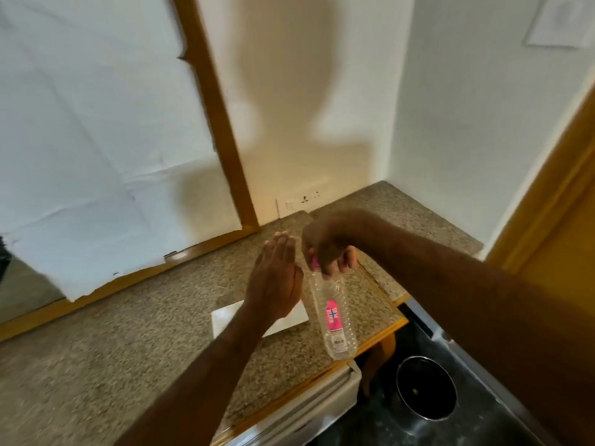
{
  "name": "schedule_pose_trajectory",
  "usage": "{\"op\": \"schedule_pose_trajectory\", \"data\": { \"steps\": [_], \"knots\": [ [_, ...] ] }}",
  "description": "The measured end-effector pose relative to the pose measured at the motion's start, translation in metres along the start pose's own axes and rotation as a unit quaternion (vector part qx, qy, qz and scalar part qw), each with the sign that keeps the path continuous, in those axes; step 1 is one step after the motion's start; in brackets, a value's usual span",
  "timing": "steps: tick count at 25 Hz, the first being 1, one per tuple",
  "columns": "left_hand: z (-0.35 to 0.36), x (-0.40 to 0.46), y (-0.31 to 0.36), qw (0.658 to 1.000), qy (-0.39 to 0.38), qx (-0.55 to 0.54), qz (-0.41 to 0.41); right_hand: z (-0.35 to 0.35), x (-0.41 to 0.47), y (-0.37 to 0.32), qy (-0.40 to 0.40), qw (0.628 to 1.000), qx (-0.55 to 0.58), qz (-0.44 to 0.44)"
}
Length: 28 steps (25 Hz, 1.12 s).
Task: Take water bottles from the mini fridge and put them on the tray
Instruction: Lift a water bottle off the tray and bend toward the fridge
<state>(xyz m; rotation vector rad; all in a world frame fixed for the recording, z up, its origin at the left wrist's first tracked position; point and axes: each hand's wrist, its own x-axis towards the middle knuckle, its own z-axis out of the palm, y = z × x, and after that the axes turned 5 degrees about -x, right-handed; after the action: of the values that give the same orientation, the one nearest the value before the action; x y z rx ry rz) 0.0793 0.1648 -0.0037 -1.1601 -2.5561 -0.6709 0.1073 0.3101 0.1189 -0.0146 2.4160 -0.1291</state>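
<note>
A clear water bottle (335, 320) with a pink label and pink cap hangs above the right end of the granite counter. My right hand (328, 249) grips it at the neck and cap from above. To its left, my left hand (273, 281) is held flat with fingers straight and together, empty, just apart from the bottle. Under my left wrist lies a flat white tray (291, 318) on the counter, partly hidden by my forearm. The top edge of the white mini fridge door (309, 403) shows below the counter's front edge.
The speckled granite counter (128, 342) has a wooden trim edge. A wood-framed panel covered with white paper (96, 140) leans against the wall at left. A round black bin (425, 389) stands on the dark floor at right. A wooden door frame (553, 201) is far right.
</note>
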Motion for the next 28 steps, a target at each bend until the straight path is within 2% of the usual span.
{"op": "schedule_pose_trajectory", "data": {
  "steps": [3,5,7,9,13,16,19,23,26,28],
  "knots": [
    [0.08,0.017,0.062,0.994,-0.099,-0.032,0.03,0.05,-0.016,0.078,-0.008,0.997,-0.009,0.082],
    [0.141,0.019,0.094,0.982,-0.177,-0.031,0.05,0.101,-0.009,0.127,0.023,0.992,-0.028,0.122],
    [0.207,0.024,0.111,0.965,-0.253,-0.011,0.073,0.167,0.015,0.176,0.087,0.983,0.022,0.162],
    [0.267,0.028,0.119,0.95,-0.297,0.024,0.09,0.242,0.05,0.216,0.116,0.966,0.086,0.215],
    [0.324,0.029,0.118,0.956,-0.268,0.054,0.106,0.376,0.123,0.264,0.102,0.933,0.166,0.301],
    [0.327,0.026,0.112,0.96,-0.247,0.058,0.119,0.44,0.165,0.276,0.081,0.916,0.217,0.328],
    [0.331,0.027,0.113,0.955,-0.257,0.074,0.129,0.482,0.204,0.281,0.07,0.905,0.258,0.33],
    [0.329,0.026,0.114,0.948,-0.267,0.108,0.136,0.509,0.229,0.278,0.11,0.882,0.315,0.334],
    [0.33,0.024,0.117,0.954,-0.244,0.109,0.136,0.527,0.226,0.254,0.111,0.882,0.32,0.328],
    [0.326,0.01,0.116,0.963,-0.229,0.099,0.106,0.545,0.216,0.224,0.111,0.87,0.346,0.334]
  ]
}}
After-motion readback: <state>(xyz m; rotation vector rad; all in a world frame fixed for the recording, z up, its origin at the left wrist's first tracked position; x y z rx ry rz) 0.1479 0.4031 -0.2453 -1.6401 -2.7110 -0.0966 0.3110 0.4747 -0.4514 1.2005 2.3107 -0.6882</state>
